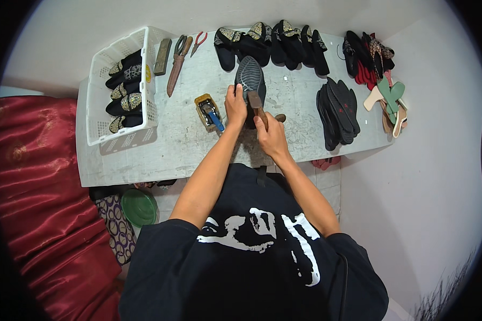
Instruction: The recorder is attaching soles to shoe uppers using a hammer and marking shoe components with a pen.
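Note:
Near the middle of the table, a black slipper [249, 73] lies with its grey, ridged sole turned up. My left hand [236, 107] grips its left side, fingers wrapped along the edge. In my right hand [273, 138] is a hammer [255, 100], its head over the lower part of the sole; whether it touches cannot be made out. A round brown end [280, 117] sticks out beside my right hand. Just left of my left hand sits a small yellowish box [202, 100] of dark bits, a blue-handled tool [215, 119] leaning in it.
A white plastic basket [95, 120] of decorated slippers stands at left. Beside it lie a dark block [163, 56], a knife [175, 75] and red-handled pliers [199, 43]. Slippers [289, 45] line the back; black soles [337, 115] and green cut pieces [392, 96] are at right.

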`<state>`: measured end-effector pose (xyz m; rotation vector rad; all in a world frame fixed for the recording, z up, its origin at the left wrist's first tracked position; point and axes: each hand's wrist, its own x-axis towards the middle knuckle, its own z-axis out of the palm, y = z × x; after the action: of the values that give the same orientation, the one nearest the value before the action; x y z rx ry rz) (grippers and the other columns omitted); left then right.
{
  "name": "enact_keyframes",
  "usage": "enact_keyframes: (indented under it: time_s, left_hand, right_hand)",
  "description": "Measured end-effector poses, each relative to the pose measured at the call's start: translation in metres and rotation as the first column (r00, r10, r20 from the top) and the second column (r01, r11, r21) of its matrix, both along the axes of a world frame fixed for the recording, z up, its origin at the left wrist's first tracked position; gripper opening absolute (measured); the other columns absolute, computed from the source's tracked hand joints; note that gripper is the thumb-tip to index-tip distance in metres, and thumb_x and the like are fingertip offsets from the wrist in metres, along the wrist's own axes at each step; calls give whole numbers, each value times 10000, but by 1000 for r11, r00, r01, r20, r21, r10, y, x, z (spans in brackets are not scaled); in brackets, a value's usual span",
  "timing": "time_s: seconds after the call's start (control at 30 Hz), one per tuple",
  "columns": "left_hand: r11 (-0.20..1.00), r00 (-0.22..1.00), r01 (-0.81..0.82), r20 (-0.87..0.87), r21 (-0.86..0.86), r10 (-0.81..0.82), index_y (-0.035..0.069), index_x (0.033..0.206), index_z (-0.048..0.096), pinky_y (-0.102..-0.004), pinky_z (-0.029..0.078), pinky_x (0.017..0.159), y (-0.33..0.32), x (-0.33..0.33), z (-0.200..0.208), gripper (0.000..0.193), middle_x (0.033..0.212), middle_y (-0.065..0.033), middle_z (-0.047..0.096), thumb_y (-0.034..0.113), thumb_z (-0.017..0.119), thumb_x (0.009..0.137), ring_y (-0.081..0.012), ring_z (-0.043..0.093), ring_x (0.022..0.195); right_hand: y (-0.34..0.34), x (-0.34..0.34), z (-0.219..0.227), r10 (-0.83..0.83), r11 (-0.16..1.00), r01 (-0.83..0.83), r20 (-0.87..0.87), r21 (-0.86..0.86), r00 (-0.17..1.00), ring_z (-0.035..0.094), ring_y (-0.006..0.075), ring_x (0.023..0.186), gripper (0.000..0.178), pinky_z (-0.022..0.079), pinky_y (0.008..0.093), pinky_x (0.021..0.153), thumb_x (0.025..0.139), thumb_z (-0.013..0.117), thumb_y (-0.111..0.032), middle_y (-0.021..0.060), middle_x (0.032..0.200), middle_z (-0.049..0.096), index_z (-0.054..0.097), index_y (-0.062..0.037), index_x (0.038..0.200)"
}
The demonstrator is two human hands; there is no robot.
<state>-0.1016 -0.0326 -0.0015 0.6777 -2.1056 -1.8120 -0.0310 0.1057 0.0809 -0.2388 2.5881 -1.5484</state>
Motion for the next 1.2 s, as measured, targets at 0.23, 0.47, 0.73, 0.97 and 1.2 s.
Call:
enact_keyframes:
  time_s: [0.23,0.47,0.73,0.97,1.2]
  left_hand:
    - [995,996,91,8,-31,-91,-34,1127,594,-498,475,891,-3,16,2,447,1039,-314,672,395,475,1090,-507,634,1018]
    - [987,987,150,63,-48,-147,-32,1149,584,-505,473,887,-2,39,15,440,1029,-326,663,387,460,1098,-513,632,1016]
    - [986,985,141,110,-90,-131,-72,1243,574,-518,484,917,2,58,11,502,1107,-354,666,391,434,1112,-540,625,1076]
    - [989,992,117,64,-90,-111,-76,1262,559,-517,483,934,6,75,-3,499,1126,-361,658,382,418,1119,-538,622,1099]
    - [989,993,94,75,-117,-86,-64,1175,541,-530,467,866,14,82,6,484,1035,-349,646,398,407,1123,-537,620,1008]
  right_hand:
    - [4,-10,7,39,999,-38,16,-17,999,643,502,703,446,473,497,635,1034,611,-363,302,707,619,605,59,891]
    - [2,-21,6,21,999,-22,22,43,1000,659,495,720,474,483,515,664,1030,611,-396,292,716,637,612,56,887]
    - [0,-31,8,80,994,-80,1,78,997,682,490,773,460,492,508,671,1030,610,-394,292,763,668,647,49,913]
    - [0,-32,7,50,998,-49,-22,30,999,660,482,738,469,482,503,671,1038,600,-397,274,736,656,642,49,900]
    - [8,-19,7,-21,1000,21,-3,4,1000,650,484,728,456,478,494,663,1040,597,-371,278,734,648,641,59,893]
